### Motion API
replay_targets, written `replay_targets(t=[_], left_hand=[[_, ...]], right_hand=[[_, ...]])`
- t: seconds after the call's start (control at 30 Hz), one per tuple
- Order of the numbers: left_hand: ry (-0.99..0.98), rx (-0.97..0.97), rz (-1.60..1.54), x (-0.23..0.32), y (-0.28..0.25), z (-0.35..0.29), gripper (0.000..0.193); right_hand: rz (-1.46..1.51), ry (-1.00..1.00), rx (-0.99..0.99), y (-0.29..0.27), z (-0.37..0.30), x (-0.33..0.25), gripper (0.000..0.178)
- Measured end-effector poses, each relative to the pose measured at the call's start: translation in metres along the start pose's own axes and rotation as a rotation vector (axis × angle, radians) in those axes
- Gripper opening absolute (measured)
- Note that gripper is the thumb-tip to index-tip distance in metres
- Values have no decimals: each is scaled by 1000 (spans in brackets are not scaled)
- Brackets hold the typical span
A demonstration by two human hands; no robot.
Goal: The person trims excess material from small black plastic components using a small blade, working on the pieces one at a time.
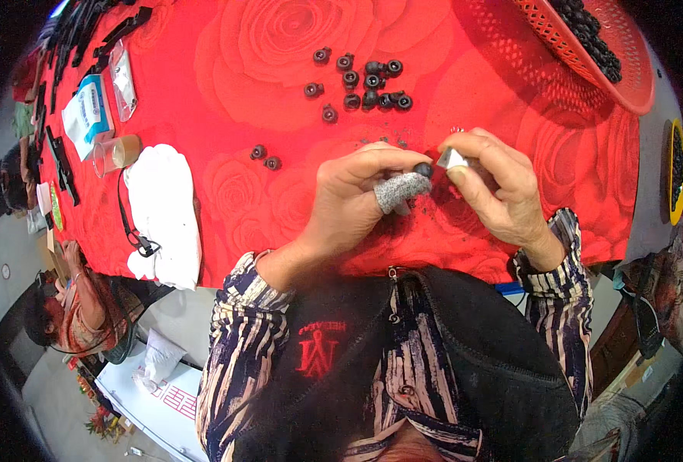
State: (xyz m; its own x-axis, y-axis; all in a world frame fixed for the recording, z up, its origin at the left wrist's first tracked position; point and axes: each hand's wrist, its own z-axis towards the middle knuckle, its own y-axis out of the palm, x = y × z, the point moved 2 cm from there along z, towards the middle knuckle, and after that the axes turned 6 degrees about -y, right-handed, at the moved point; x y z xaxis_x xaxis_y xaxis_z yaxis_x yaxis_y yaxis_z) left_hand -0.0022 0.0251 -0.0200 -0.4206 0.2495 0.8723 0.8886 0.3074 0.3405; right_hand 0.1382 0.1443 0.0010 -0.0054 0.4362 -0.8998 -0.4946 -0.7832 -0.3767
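My left hand (341,192) pinches a small round black part (423,169) between the thumb and a finger wrapped in a grey speckled cloth cover (400,192). Just to its right, my right hand (503,185) grips a short piece with a white wrapping and a greyish edge (451,159); it looks like a small blade. A narrow gap separates the two. Dark crumbs lie on the red cloth under my fingers. Beyond my hands sits a loose group of similar black round parts (370,82) with holes. Two more black parts (265,157) lie left of my left hand.
A red rose-patterned cloth (257,100) covers the table. At the far right stands a red plastic basket (630,92) holding many black parts. On the left are a white cloth (164,215), a plastic cup (116,154), a blue-white packet (87,112) and long black pieces (63,169). Another person (87,308) sits at the left.
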Motion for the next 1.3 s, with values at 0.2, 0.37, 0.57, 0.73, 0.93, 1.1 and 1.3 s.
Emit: replay_targets(t=[0.2,0.37,0.57,0.73,0.93,1.1,1.3], left_hand=[[18,-13,-20,1,3,-1,20],[34,-28,-1,0,2,-2,20],[42,-37,10,1,3,-1,19],[32,-25,-1,-1,2,-1,19],[44,-27,14,-1,2,0,20],[34,-13,2,0,2,-1,20],[38,-12,33,0,1,-1,19]], right_hand=[[-32,-6,21,0,0,-1,19],[-87,-93,-21,1,0,2,21],[-67,-77,-19,-1,1,1,21],[-77,-82,-17,0,0,3,21],[-68,-82,-29,-1,0,3,21],[-57,-13,-49,-2,0,2,21],[-77,-91,-37,-2,1,1,21]])
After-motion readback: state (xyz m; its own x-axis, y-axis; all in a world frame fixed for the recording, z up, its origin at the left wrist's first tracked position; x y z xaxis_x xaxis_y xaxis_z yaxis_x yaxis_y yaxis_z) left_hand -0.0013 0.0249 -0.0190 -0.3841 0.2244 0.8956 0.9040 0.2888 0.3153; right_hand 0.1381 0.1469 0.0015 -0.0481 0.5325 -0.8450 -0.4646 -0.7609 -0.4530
